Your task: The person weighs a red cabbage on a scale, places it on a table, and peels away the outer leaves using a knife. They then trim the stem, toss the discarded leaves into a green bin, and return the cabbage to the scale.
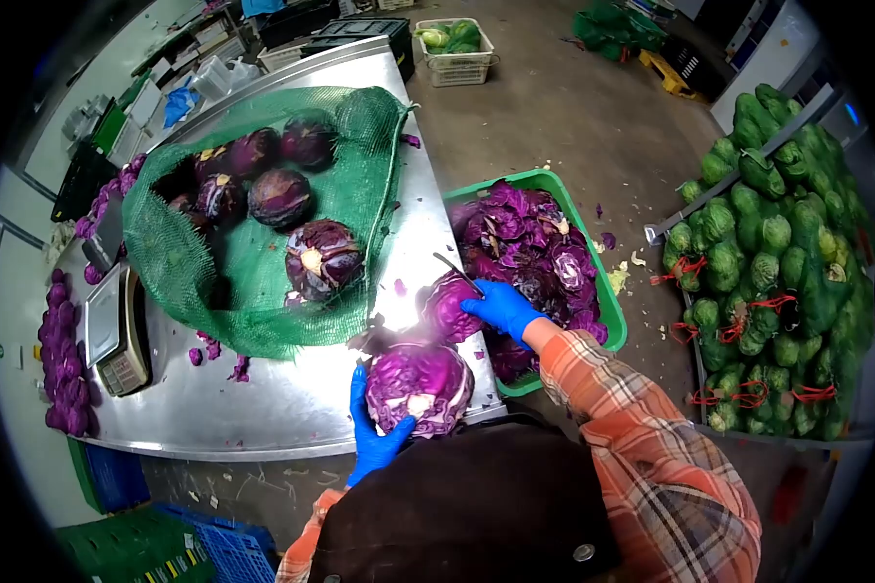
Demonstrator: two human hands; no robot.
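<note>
Blue-gloved, my left hand (pixel 377 432) cups a trimmed red cabbage (pixel 420 387) from its left and lower side, thumb by the pale stem end. The cabbage is at the table's near edge. To its upper right, my right hand (pixel 506 311) is closed on a loose red cabbage leaf (pixel 449 307). A thin dark strip, apparently a knife blade (pixel 454 272), sticks out from the same hand; its handle is hidden. Beyond my left hand, several untrimmed red cabbages (pixel 323 260) sit in an open green mesh bag (pixel 180 282).
A green crate (pixel 608 291) heaped with purple leaves stands right of the metal table (pixel 262 408). On the left are a scale (pixel 117 330) and a row of trimmed cabbages (pixel 63 360). Netted green cabbages (pixel 773 262) are stacked right; a white basket (pixel 457 66) stands behind.
</note>
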